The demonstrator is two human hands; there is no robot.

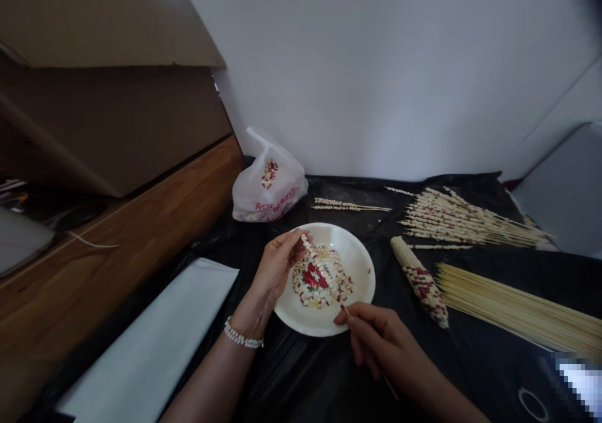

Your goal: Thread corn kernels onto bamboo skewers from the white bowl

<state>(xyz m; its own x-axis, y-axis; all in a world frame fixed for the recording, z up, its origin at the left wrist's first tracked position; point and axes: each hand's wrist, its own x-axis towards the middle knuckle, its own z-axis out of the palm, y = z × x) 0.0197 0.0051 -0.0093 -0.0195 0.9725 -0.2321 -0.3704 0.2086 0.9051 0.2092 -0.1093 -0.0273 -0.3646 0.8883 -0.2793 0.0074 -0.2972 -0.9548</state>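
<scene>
A thin wooden skewer (348,310) threaded with pale corn kernels slants over a white bowl (360,260). Its kernel-covered far end is in the closed fingers of my left hand (277,260), above the bowl's left side. My right hand (379,335) pinches the skewer lower down at the bowl's near rim, and the bare end sticks out below. Loose cream and dark red kernels (308,299) lie in the bowl around a printed red flower. To the right of the bowl, a corn cob (421,282) is partly stripped of its kernels.
A bundle of bare skewers (517,304) lies at right, below a pile of kernel-threaded skewers (451,219). A few more threaded skewers (338,204) lie behind the bowl. A plastic bag (270,191) stands at back left. Folded white sheet (155,341) and cardboard box (108,109) are left.
</scene>
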